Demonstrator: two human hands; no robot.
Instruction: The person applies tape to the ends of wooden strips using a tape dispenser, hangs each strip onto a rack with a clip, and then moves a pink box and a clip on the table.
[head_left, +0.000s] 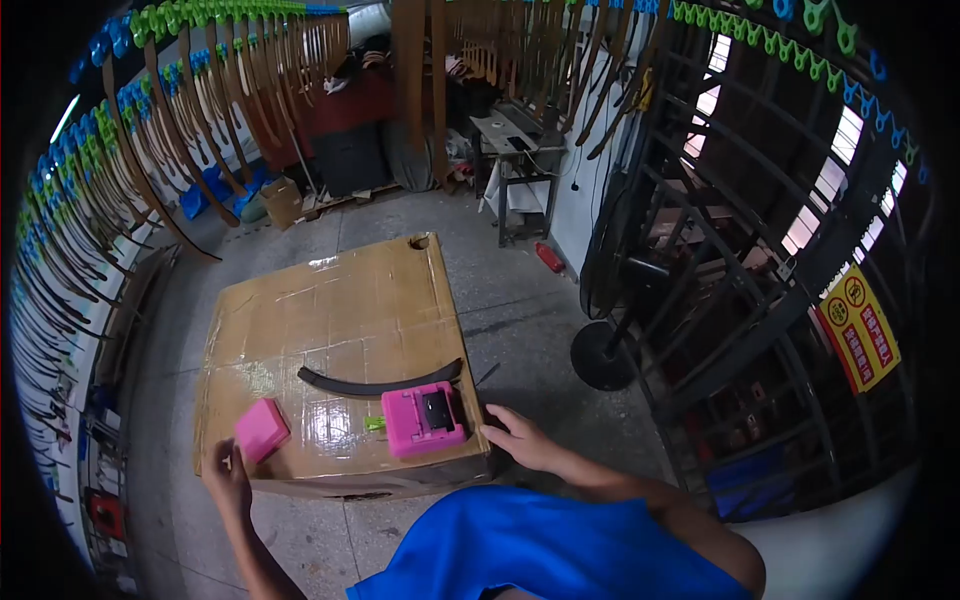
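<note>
A large brown cardboard carton (290, 290), taped across its top, stands before me. My left hand (228, 482) is at its near left corner, close beside a flat pink block (262, 428); the fingers look loosely apart with nothing in them. At the carton's right edge is my right hand (522, 441), fingers stretched out and holding nothing. Just left of that hand lies a pink plastic case (402, 425) with a black part (437, 410) set into it. A green clip (375, 424) sticks out from its left side. Behind the case lies a curved dark strip (375, 386).
Brown strips (165, 125) hang from green and blue clips at left and back. A black standing fan (606, 355) and dark metal racks (740, 390) are on the right. A small table (503, 135) and a red object (549, 257) are farther back.
</note>
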